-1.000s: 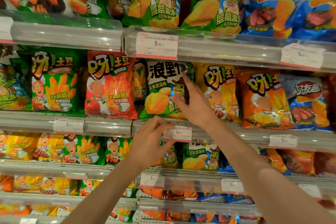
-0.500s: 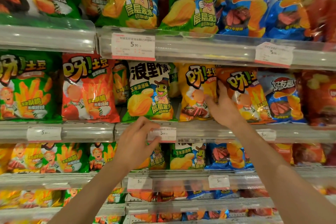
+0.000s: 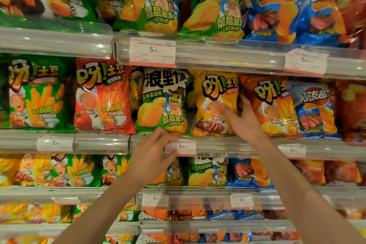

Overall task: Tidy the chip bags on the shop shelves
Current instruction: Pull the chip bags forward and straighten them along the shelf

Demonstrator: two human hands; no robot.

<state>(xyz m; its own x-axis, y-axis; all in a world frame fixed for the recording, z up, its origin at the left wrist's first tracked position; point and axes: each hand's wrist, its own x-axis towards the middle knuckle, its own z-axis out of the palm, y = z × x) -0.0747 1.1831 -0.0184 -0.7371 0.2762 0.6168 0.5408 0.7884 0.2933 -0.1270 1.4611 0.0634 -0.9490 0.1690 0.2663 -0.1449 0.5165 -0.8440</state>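
On the middle shelf, a yellow chip bag [image 3: 212,105] stands between a green wavy-chip bag [image 3: 162,105] and an orange chip bag [image 3: 271,105]. My right hand [image 3: 244,120] reaches into the gap between the yellow and orange bags. Its thumb lies across the yellow bag's front, and its fingers go behind that bag's right edge, pinching it. My left hand [image 3: 152,157] is lower, at the shelf's clear front rail [image 3: 227,145]. The fingers curl over the rail's top and the thumb presses below the white price tag [image 3: 183,147].
Red [image 3: 103,97] and green [image 3: 37,95] fries bags fill the shelf's left, and a blue bag [image 3: 315,109] stands at the right. Packed shelves lie above and below, each with a clear rail and price tags. The rail above [image 3: 227,53] overhangs the bag tops.
My right hand has moved right, from the green wavy-chip bag to the gap between the yellow and orange bags. My left hand stays at the price tag.
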